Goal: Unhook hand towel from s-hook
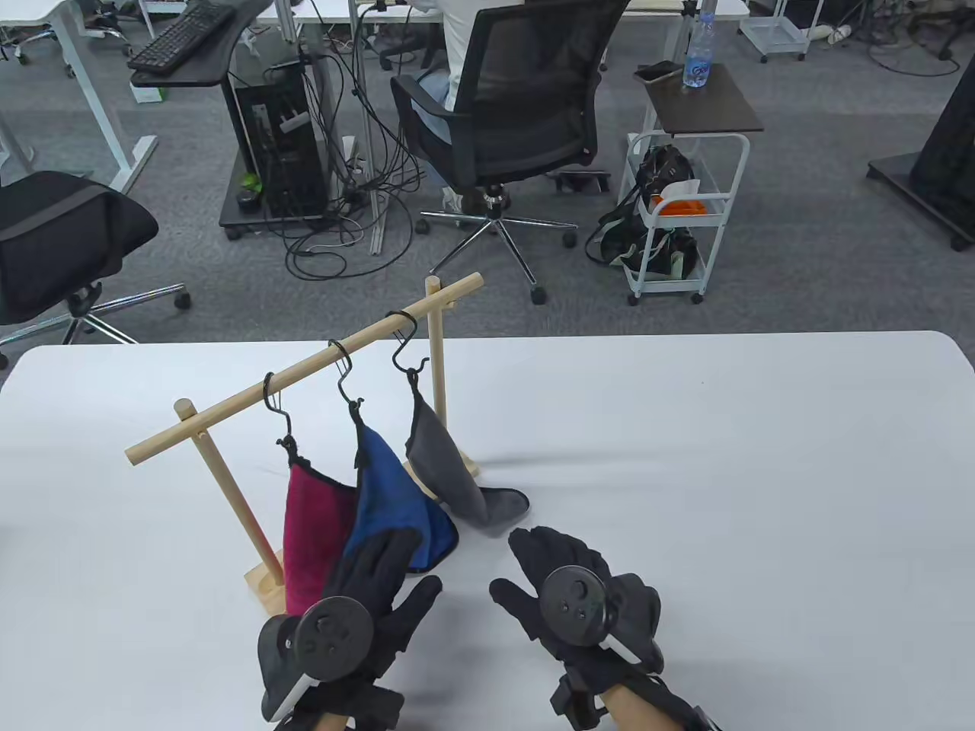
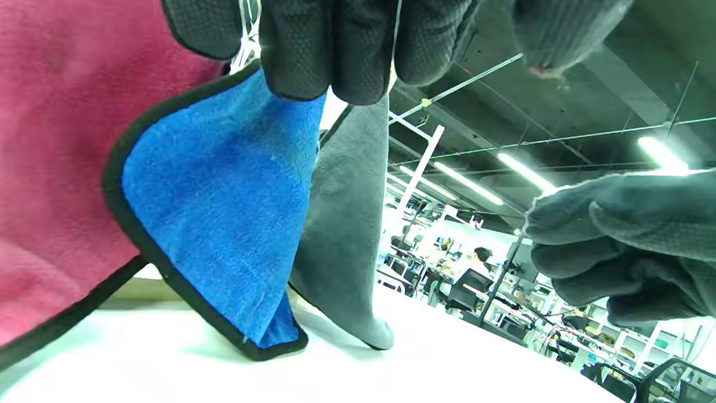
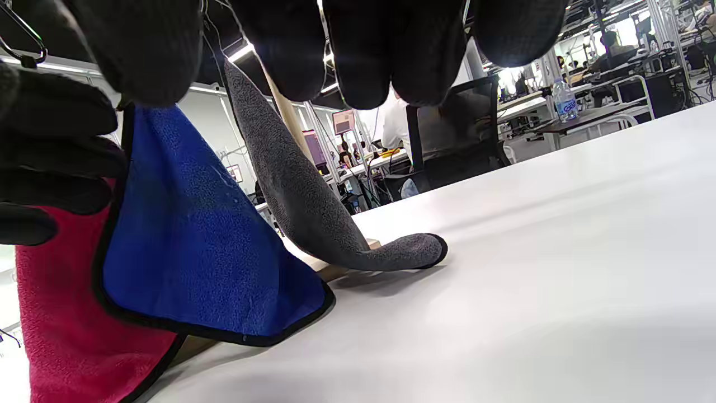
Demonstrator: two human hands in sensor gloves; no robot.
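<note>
Grey office carpet, swivel chairs and tangled cables fill the upper frame; below, we see a smooth white table [image 1: 724, 472] bearing a pale wooden rack [image 1: 305, 373] at lower left. Three black wire s-hooks [image 1: 343, 373] hang from its slanted dowel, carrying fleecy, black-edged towels: a magenta towel [image 1: 312, 525], a blue towel [image 1: 392, 495] and a grey towel [image 1: 449, 464] whose tip curls onto the table. Our left hand [image 1: 366, 609] lies fingers extended against the blue towel's lower corner; whether it grips, we cannot tell. Our right hand [image 1: 579, 601] hovers spread and empty near the grey tip.
</note>
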